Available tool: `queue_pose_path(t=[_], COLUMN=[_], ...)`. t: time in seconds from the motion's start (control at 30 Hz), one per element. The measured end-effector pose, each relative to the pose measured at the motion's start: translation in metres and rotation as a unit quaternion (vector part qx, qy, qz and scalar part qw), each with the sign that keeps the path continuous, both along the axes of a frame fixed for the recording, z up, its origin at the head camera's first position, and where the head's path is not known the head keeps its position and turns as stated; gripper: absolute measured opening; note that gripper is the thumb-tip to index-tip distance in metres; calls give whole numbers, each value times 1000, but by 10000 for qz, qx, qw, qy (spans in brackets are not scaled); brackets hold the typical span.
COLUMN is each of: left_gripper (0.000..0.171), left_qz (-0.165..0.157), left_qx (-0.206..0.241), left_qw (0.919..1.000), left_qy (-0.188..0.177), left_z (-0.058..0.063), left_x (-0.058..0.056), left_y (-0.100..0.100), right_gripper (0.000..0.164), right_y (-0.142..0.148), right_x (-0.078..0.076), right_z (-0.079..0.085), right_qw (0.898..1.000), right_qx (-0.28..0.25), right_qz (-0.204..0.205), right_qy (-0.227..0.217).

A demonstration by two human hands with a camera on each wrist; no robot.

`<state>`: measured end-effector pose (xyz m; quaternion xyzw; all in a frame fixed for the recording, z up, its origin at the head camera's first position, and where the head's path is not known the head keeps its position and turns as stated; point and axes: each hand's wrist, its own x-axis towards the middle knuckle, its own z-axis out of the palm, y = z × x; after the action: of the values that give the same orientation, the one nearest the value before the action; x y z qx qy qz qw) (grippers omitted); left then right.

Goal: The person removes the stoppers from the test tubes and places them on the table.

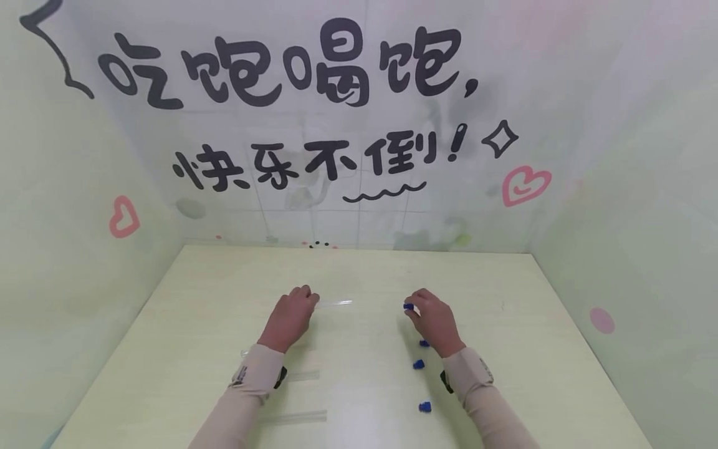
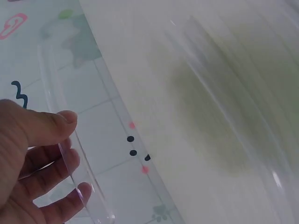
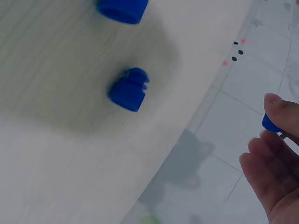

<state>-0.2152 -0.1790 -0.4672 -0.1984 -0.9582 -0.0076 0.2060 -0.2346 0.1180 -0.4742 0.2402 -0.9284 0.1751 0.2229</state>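
Observation:
My left hand (image 1: 288,319) pinches a clear test tube (image 1: 338,303) above the back half of the table. In the left wrist view the thumb lies on one side of the tube (image 2: 50,88) and the fingers on the other. Its far end points right, toward my other hand. With thumb and fingertips my right hand (image 1: 439,321) holds a small blue cap (image 1: 408,306), partly hidden by the thumb in the right wrist view. A gap separates tube and cap.
More clear tubes (image 1: 300,375) lie on the table below my left forearm, partly covered by it. Several blue caps (image 1: 419,364) form a loose column beside my right forearm. A printed wall (image 1: 359,218) closes off the back, with side walls left and right.

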Motion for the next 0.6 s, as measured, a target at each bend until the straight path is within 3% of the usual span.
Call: queue_pose_path(t=[0.27, 0.43, 0.6], left_gripper=[13, 12, 19], left_qz=[178, 398, 512], left_qx=[-6, 148, 198], left_qw=[9990, 9945, 9905], left_qy=[-412, -960, -1259], left_z=[-7, -13, -23], left_x=[-11, -15, -14], left_y=[-23, -32, -42], right_gripper=[16, 14, 10], right_y=[22, 28, 30], right_x=[-19, -23, -23], right_z=[-18, -26, -31], right_qw=[9952, 9903, 9810], right_qx=[151, 268, 323], right_qz=[-391, -510, -672], right_qy=[-886, -1261, -1791])
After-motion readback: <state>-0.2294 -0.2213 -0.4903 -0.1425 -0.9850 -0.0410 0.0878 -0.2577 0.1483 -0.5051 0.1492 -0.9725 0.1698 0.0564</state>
